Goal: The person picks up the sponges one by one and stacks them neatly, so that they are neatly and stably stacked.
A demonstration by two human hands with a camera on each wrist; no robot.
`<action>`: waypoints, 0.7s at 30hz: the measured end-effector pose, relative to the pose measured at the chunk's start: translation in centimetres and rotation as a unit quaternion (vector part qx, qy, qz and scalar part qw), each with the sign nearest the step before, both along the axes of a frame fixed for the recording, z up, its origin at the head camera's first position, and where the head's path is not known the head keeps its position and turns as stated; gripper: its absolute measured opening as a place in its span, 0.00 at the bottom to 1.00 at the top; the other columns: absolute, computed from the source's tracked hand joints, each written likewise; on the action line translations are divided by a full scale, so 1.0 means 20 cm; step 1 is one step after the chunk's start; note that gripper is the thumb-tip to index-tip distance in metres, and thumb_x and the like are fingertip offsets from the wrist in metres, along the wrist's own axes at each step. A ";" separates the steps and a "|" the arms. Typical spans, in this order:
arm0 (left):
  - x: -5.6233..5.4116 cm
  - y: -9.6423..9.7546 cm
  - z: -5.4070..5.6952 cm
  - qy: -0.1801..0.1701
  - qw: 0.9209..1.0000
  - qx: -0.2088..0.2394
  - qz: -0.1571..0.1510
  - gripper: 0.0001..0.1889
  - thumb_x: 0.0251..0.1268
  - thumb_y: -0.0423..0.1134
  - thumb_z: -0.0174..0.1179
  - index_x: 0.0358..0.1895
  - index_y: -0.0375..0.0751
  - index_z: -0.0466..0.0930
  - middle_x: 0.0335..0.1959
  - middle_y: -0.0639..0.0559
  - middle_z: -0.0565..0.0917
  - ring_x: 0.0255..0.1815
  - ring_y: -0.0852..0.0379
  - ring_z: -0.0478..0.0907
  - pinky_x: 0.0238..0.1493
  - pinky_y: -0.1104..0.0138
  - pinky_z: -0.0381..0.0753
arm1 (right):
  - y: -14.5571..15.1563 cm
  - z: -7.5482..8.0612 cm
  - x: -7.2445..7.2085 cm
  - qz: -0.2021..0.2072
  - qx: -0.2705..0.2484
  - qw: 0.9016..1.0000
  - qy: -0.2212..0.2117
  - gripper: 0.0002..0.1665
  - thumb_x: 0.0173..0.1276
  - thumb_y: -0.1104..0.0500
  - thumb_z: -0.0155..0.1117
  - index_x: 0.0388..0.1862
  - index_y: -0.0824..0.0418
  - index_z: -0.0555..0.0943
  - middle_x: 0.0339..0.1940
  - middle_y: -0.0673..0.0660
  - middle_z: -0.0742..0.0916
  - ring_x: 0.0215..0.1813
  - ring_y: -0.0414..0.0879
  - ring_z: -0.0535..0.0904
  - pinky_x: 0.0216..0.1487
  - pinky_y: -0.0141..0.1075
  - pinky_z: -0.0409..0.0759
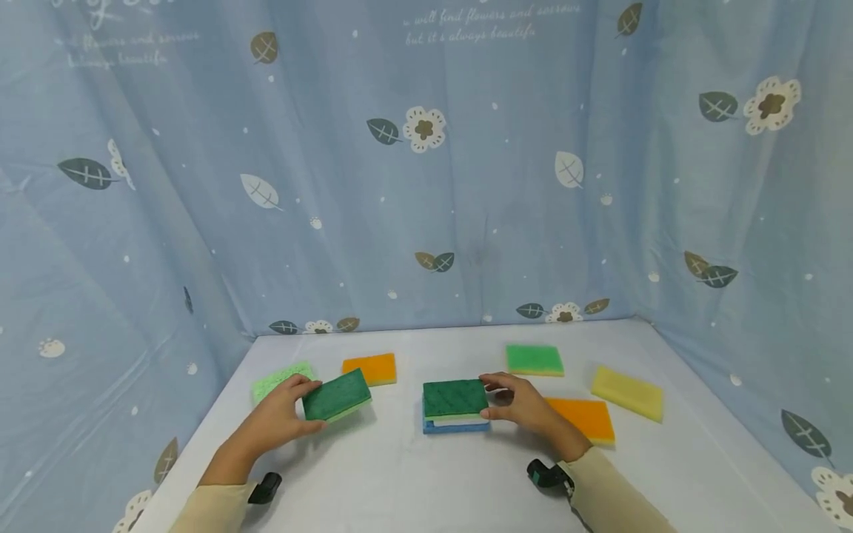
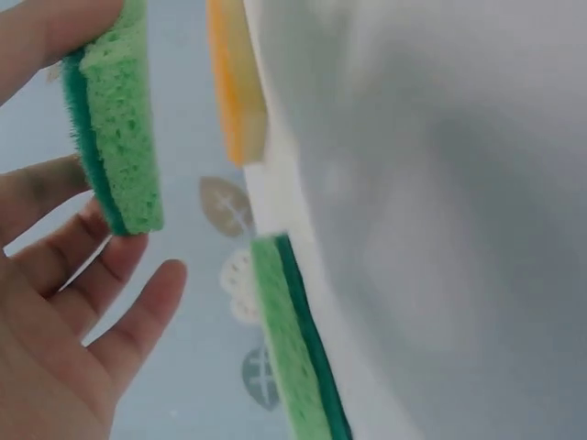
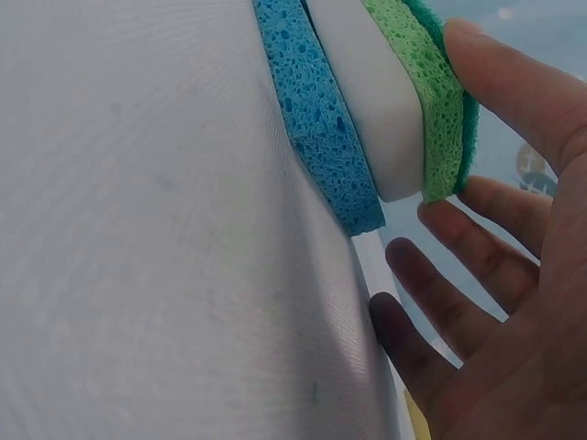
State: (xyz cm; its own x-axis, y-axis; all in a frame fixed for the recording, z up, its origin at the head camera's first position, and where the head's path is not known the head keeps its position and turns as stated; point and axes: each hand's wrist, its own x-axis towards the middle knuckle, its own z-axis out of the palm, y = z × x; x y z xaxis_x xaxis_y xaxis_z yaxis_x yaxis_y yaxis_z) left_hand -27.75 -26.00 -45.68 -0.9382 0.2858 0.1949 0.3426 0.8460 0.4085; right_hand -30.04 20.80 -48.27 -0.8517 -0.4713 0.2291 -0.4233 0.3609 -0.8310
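Observation:
My left hand (image 1: 278, 416) pinches a green scrub sponge (image 1: 337, 395) between thumb and fingers, dark green scouring side up. It is held tilted above the table; the left wrist view shows its porous light green layer (image 2: 119, 128). My right hand (image 1: 526, 403) is at the right end of a stack, thumb and fingers gripping the edges of another green scrub sponge (image 1: 456, 398) on top. Under that one lie a white sponge (image 3: 371, 101) and, at the bottom, a blue sponge (image 3: 316, 119) on the table. Two lower fingers of the right hand are spread beside the stack.
On the white table (image 1: 400, 488), a light green sponge (image 1: 283, 379) and an orange sponge (image 1: 370, 369) lie behind the left hand. Toward the right are a bright green sponge (image 1: 534, 359), a yellow sponge (image 1: 628, 393) and another orange sponge (image 1: 586, 420). A blue patterned curtain (image 1: 480, 185) surrounds the table.

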 end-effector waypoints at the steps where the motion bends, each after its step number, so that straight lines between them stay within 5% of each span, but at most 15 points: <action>1: -0.01 0.02 0.00 0.007 1.000 0.004 -0.003 0.40 0.43 0.53 0.77 0.61 0.38 0.77 0.50 0.54 0.74 0.46 0.55 0.72 0.45 0.56 0.75 | 0.00 0.01 0.01 0.003 0.001 1.000 0.002 0.39 0.60 0.58 0.74 0.67 0.70 0.71 0.60 0.68 0.77 0.57 0.68 0.75 0.59 0.58 0.71; 11: -0.04 0.17 0.03 0.024 0.999 0.018 -0.041 0.37 0.51 0.51 0.74 0.64 0.37 0.75 0.55 0.51 0.72 0.49 0.54 0.72 0.48 0.54 0.75 | 0.04 -0.13 -0.08 0.014 0.006 1.000 0.022 0.40 0.62 0.54 0.73 0.69 0.66 0.70 0.63 0.62 0.76 0.60 0.60 0.74 0.59 0.54 0.72; 21: -0.11 0.32 0.10 0.047 0.995 -0.002 -0.085 0.36 0.55 0.48 0.71 0.66 0.35 0.72 0.56 0.50 0.72 0.53 0.52 0.70 0.52 0.53 0.74 | 0.04 -0.14 -0.08 0.016 -0.015 1.000 0.013 0.40 0.60 0.55 0.74 0.69 0.65 0.70 0.63 0.63 0.76 0.60 0.62 0.74 0.59 0.55 0.72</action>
